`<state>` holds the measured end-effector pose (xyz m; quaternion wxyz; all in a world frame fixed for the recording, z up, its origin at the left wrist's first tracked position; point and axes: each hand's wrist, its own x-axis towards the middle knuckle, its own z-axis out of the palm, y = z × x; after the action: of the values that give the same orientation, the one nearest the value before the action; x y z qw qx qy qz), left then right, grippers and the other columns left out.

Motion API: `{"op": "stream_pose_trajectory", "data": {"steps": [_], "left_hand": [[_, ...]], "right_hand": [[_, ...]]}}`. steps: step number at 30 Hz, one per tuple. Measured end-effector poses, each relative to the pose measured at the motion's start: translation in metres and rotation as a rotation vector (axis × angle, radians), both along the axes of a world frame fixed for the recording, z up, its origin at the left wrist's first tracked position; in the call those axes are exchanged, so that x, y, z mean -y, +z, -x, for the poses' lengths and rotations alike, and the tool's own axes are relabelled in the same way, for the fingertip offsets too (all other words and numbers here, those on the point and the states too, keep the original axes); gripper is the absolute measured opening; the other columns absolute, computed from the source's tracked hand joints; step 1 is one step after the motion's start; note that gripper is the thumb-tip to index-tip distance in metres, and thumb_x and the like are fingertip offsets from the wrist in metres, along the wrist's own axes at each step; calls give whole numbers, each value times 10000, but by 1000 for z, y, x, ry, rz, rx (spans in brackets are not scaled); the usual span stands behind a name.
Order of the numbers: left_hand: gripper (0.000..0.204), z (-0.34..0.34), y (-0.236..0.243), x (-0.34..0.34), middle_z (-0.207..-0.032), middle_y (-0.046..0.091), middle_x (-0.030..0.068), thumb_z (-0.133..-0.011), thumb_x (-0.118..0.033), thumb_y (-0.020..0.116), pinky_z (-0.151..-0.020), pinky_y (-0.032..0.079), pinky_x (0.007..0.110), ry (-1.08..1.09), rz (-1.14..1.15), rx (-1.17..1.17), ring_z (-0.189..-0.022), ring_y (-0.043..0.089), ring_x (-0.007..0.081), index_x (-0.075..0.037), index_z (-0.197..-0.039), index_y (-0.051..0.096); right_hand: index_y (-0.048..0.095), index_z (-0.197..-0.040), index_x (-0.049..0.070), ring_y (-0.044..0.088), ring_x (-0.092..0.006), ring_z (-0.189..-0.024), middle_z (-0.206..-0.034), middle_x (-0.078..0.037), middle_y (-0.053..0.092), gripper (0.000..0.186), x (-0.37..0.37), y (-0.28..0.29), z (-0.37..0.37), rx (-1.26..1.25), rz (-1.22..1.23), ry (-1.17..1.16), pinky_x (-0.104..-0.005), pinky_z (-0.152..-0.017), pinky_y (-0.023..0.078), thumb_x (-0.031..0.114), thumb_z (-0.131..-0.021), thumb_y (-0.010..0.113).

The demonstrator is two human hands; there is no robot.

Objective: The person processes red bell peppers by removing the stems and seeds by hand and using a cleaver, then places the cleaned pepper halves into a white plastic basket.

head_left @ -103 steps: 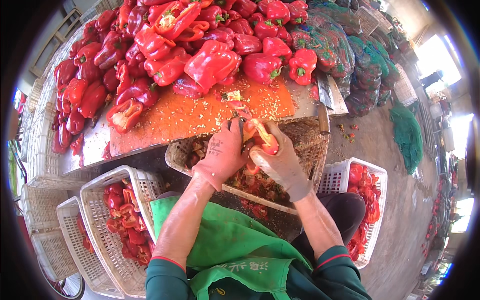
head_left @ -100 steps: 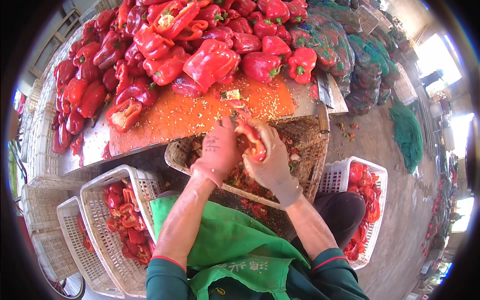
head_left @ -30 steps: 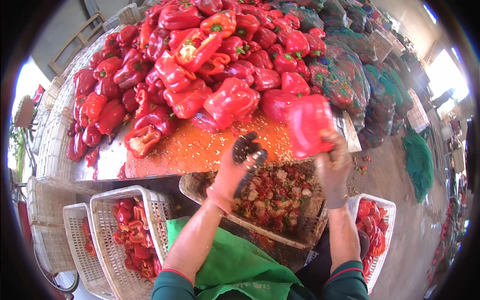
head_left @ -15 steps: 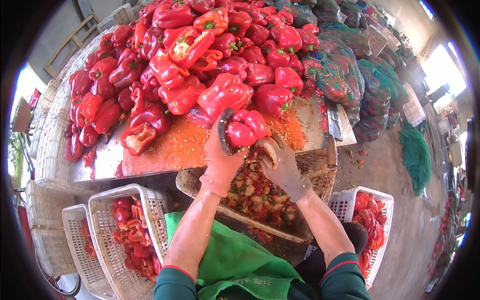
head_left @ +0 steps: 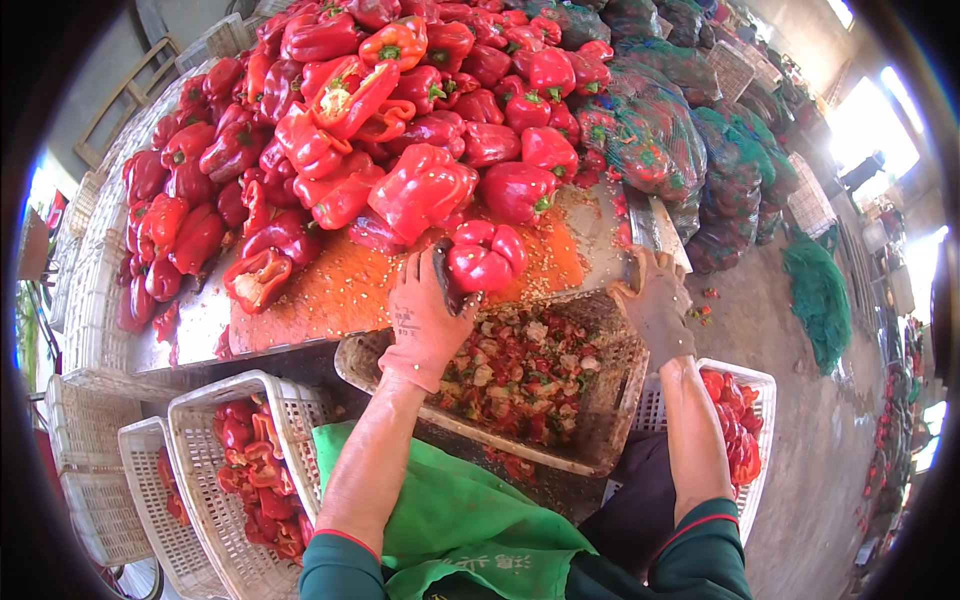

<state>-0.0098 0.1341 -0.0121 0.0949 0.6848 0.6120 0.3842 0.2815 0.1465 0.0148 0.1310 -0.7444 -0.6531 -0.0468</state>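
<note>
**Head view: left hand (head_left: 425, 308) clasps a red pepper (head_left: 487, 257), right hand (head_left: 655, 308) at the cleaver (head_left: 666, 230)**

The left hand, in a pinkish glove with a dark palm, curls round one side of the red pepper, thumb below, with the pepper's lobed end facing up. The pepper sits over the front part of the orange board (head_left: 320, 302); whether it touches the board cannot be told. The right hand, in a greyish glove, is bent over the handle end of the cleaver at the table's right edge; its fingers hide the handle, so how firmly they close cannot be told.

Behind the board rises a heap of red peppers (head_left: 425, 190), with stuffed mesh bags (head_left: 655, 145) to its right. Seeds dot the board. Below the hands, a brown-stained crate (head_left: 620, 385) holds scraps (head_left: 530, 370). Cut pepper pieces fill part of a white crate (head_left: 197, 465) on the left and another white crate (head_left: 767, 410) on the right. A green apron (head_left: 440, 500) covers the lap.
</note>
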Motion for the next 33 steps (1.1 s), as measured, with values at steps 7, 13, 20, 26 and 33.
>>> {"op": "stream_pose_trajectory", "data": {"steps": [7,13,20,26,33], "left_hand": [[774,2,3,1,-1198,493,261,-655,-138,796,-929,460,464,-102,-34,98,-1086,518,434,19,-1306,408],[761,6,5,2,-1190,498,252,-648,-130,807,-899,479,457,-105,65,152,-1055,538,432,18,-1282,415],[639,11,-5,2,-1046,561,153,-630,-92,808,-771,513,394,-17,-86,106,-888,606,331,-26,-1186,501],[685,4,-3,0,-1076,566,174,-633,-144,819,-835,496,425,-14,-38,59,-960,592,362,-13,-1216,484],[727,6,-8,-9,-1172,530,247,-668,-174,800,-919,453,477,-11,-17,73,-1068,532,439,2,-1274,438]], "right_hand": [[484,-1280,74,648,-361,-855,-999,-195,614,527,-17,-31,-47,-204,-20,99,-430,-736,536,174,-801,679],[512,-1275,9,631,-165,-703,-971,-138,623,417,52,67,11,-1212,-125,168,-297,-531,524,122,-883,600],[407,-1371,-42,597,-114,-621,-889,-80,599,484,112,122,87,-1480,-207,462,-250,-523,507,105,-931,545],[535,-1116,15,545,-132,-521,-724,-78,590,230,82,18,99,-1154,393,503,-307,-483,424,97,-911,601],[523,-1107,-36,567,-90,-561,-776,-31,555,265,67,36,90,-1279,687,401,-240,-467,456,147,-916,543]]}}
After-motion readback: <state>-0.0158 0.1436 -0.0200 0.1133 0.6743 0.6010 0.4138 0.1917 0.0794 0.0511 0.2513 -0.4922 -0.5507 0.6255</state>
